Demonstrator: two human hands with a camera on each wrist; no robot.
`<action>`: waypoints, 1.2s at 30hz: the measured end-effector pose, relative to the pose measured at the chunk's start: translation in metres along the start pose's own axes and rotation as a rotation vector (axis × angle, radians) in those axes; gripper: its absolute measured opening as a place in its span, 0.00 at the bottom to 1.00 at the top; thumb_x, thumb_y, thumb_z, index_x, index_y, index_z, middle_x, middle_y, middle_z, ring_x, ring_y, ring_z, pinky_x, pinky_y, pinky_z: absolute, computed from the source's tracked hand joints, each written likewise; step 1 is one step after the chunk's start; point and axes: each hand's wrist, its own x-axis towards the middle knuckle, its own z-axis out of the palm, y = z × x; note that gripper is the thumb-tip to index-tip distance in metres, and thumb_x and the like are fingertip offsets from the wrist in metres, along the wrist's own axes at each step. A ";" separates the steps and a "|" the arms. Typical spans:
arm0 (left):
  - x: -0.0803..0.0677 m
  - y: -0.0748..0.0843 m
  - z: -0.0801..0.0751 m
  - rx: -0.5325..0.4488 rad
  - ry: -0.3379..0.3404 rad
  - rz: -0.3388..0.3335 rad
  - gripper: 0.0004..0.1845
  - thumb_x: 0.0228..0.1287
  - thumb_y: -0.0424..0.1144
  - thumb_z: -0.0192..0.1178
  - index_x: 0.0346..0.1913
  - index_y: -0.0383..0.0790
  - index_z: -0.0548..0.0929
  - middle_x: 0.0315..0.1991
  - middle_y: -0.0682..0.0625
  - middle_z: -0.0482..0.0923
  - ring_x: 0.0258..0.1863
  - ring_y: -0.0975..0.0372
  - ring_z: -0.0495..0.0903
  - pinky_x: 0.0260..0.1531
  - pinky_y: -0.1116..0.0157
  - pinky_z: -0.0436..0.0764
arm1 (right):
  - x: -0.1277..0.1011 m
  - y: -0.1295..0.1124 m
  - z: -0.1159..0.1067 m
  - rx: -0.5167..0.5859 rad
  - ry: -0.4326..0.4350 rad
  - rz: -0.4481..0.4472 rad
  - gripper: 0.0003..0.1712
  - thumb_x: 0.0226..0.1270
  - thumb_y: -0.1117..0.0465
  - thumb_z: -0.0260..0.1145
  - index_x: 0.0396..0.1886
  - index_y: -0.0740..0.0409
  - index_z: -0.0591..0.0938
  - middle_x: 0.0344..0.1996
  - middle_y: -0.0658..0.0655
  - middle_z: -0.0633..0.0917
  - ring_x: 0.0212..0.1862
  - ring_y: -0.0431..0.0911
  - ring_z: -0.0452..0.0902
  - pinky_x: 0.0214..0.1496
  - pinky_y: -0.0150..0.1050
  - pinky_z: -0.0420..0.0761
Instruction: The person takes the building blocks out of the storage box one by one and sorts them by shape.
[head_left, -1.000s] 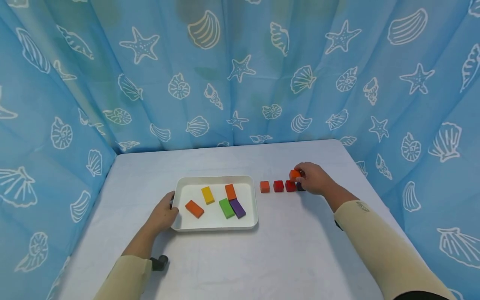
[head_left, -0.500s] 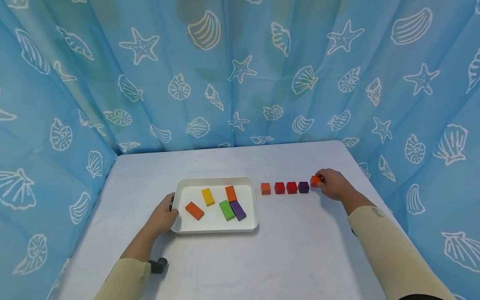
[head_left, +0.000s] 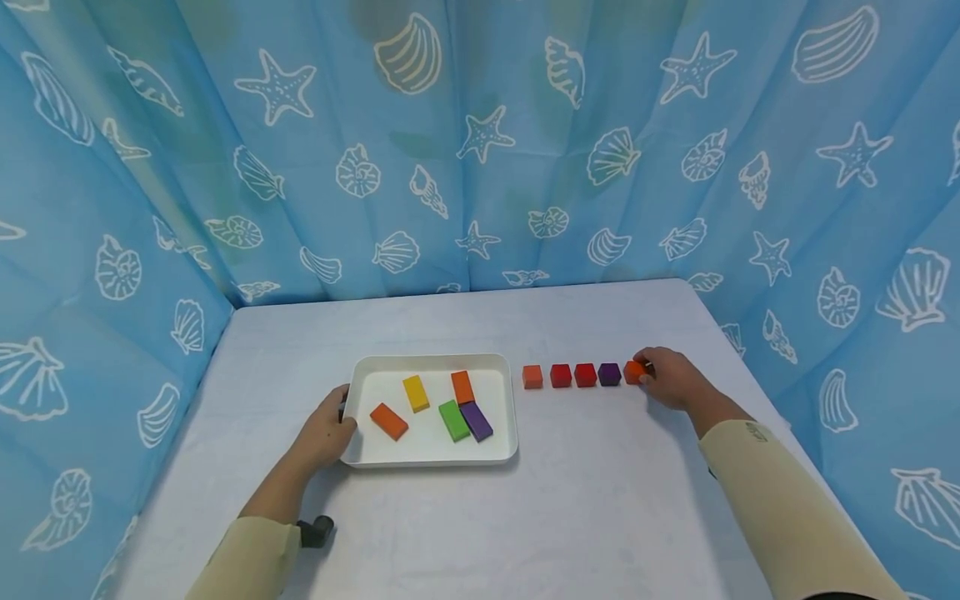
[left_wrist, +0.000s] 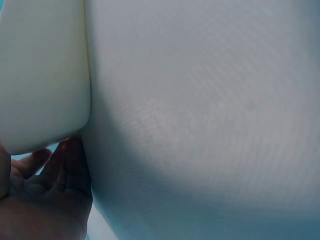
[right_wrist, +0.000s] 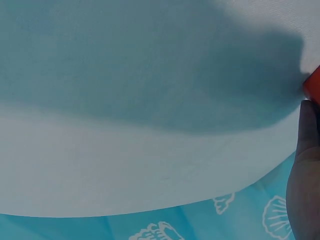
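At the right end of a row, my right hand (head_left: pixel 671 379) pinches an orange cube (head_left: pixel 633 372), which appears to rest on the table. To its left stand a purple cube (head_left: pixel 609 374), two red cubes (head_left: pixel 585 375) and a lighter orange cube (head_left: pixel 532 377). My left hand (head_left: pixel 327 429) grips the left edge of a white tray (head_left: pixel 431 455). Inside the tray lie a yellow block (head_left: pixel 416 393), a green block (head_left: pixel 453 421), a purple block (head_left: pixel 476 422) and two orange blocks (head_left: pixel 389 422). In the right wrist view only a corner of the held cube (right_wrist: pixel 314 87) shows.
A white cloth covers the table (head_left: pixel 570 517). Blue curtains (head_left: pixel 465 167) with white shell and starfish prints stand close behind it and on both sides. The row of cubes begins just right of the tray's right edge.
My right hand has carried the orange cube from above the row to the right and down to the row's right end. The purple cube is uncovered. The left hand stays at the tray.
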 end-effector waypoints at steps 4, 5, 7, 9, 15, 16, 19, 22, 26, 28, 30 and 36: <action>-0.001 -0.001 -0.001 0.000 -0.002 -0.007 0.37 0.76 0.31 0.48 0.84 0.28 0.52 0.80 0.27 0.56 0.77 0.34 0.61 0.73 0.36 0.64 | 0.001 -0.003 0.001 0.006 0.005 -0.007 0.26 0.79 0.69 0.64 0.71 0.73 0.73 0.63 0.75 0.77 0.61 0.69 0.73 0.69 0.67 0.75; -0.001 -0.001 -0.002 0.002 -0.002 -0.008 0.37 0.76 0.31 0.48 0.84 0.28 0.52 0.80 0.27 0.56 0.77 0.34 0.61 0.72 0.36 0.64 | 0.001 -0.003 0.001 0.007 0.005 -0.010 0.26 0.79 0.69 0.64 0.71 0.73 0.72 0.63 0.75 0.77 0.61 0.69 0.74 0.69 0.67 0.75; -0.002 -0.001 -0.002 0.003 -0.001 -0.011 0.37 0.76 0.31 0.48 0.84 0.28 0.52 0.80 0.27 0.56 0.77 0.34 0.60 0.72 0.35 0.64 | 0.001 -0.005 0.000 0.007 0.005 -0.015 0.25 0.79 0.69 0.63 0.71 0.73 0.73 0.63 0.75 0.77 0.61 0.68 0.74 0.69 0.67 0.75; -0.002 -0.002 -0.003 0.005 -0.001 -0.011 0.37 0.76 0.31 0.48 0.84 0.28 0.51 0.80 0.27 0.56 0.77 0.34 0.60 0.72 0.36 0.64 | 0.000 -0.008 -0.001 0.000 0.006 -0.025 0.26 0.78 0.69 0.64 0.71 0.73 0.73 0.63 0.75 0.78 0.61 0.68 0.74 0.69 0.67 0.75; -0.002 -0.004 -0.004 0.002 0.009 -0.022 0.37 0.77 0.31 0.48 0.84 0.29 0.51 0.81 0.28 0.56 0.78 0.34 0.60 0.73 0.36 0.64 | 0.000 -0.014 -0.004 -0.019 0.003 -0.032 0.30 0.77 0.70 0.66 0.73 0.73 0.71 0.64 0.75 0.77 0.62 0.69 0.73 0.69 0.66 0.75; -0.001 -0.005 -0.004 0.003 0.009 -0.022 0.37 0.76 0.32 0.48 0.84 0.29 0.51 0.81 0.28 0.56 0.78 0.34 0.60 0.72 0.36 0.64 | 0.000 -0.015 -0.005 -0.018 -0.001 -0.028 0.31 0.76 0.70 0.67 0.74 0.72 0.70 0.65 0.75 0.76 0.63 0.69 0.73 0.69 0.66 0.75; -0.001 -0.005 -0.004 -0.001 0.009 -0.024 0.37 0.76 0.32 0.49 0.84 0.29 0.51 0.81 0.28 0.56 0.78 0.34 0.60 0.73 0.36 0.64 | 0.000 -0.017 -0.009 -0.022 -0.009 -0.019 0.35 0.74 0.70 0.68 0.77 0.70 0.69 0.67 0.75 0.75 0.66 0.71 0.72 0.69 0.67 0.75; 0.000 -0.005 -0.004 -0.003 0.011 -0.024 0.37 0.76 0.31 0.49 0.84 0.29 0.51 0.81 0.29 0.56 0.78 0.35 0.59 0.73 0.36 0.63 | -0.002 -0.018 -0.016 -0.032 -0.006 -0.014 0.36 0.72 0.70 0.69 0.77 0.69 0.68 0.68 0.76 0.73 0.67 0.71 0.71 0.68 0.66 0.76; 0.002 -0.004 -0.003 -0.004 0.008 -0.016 0.37 0.77 0.31 0.48 0.84 0.30 0.52 0.81 0.29 0.56 0.78 0.35 0.60 0.73 0.37 0.64 | -0.003 -0.025 -0.023 -0.041 0.010 -0.030 0.36 0.73 0.71 0.67 0.77 0.70 0.68 0.69 0.76 0.72 0.68 0.72 0.71 0.67 0.65 0.77; 0.003 -0.003 -0.003 -0.004 0.005 -0.013 0.37 0.76 0.31 0.49 0.84 0.30 0.52 0.81 0.29 0.56 0.78 0.36 0.60 0.73 0.37 0.64 | -0.002 -0.034 -0.023 -0.027 0.015 -0.042 0.36 0.73 0.70 0.68 0.78 0.69 0.67 0.69 0.75 0.73 0.68 0.71 0.71 0.66 0.64 0.79; 0.004 -0.003 -0.002 -0.003 0.003 -0.011 0.37 0.76 0.31 0.49 0.84 0.30 0.52 0.81 0.30 0.56 0.79 0.36 0.59 0.74 0.37 0.64 | 0.000 -0.048 -0.019 -0.017 0.014 -0.057 0.37 0.73 0.68 0.69 0.78 0.68 0.67 0.70 0.74 0.73 0.69 0.70 0.71 0.65 0.63 0.81; 0.004 -0.002 0.001 0.006 0.002 -0.020 0.37 0.76 0.31 0.48 0.84 0.29 0.52 0.81 0.29 0.55 0.79 0.36 0.58 0.74 0.37 0.62 | 0.011 -0.106 0.008 -0.008 -0.020 -0.120 0.41 0.71 0.63 0.74 0.79 0.61 0.68 0.71 0.67 0.74 0.69 0.64 0.73 0.64 0.58 0.83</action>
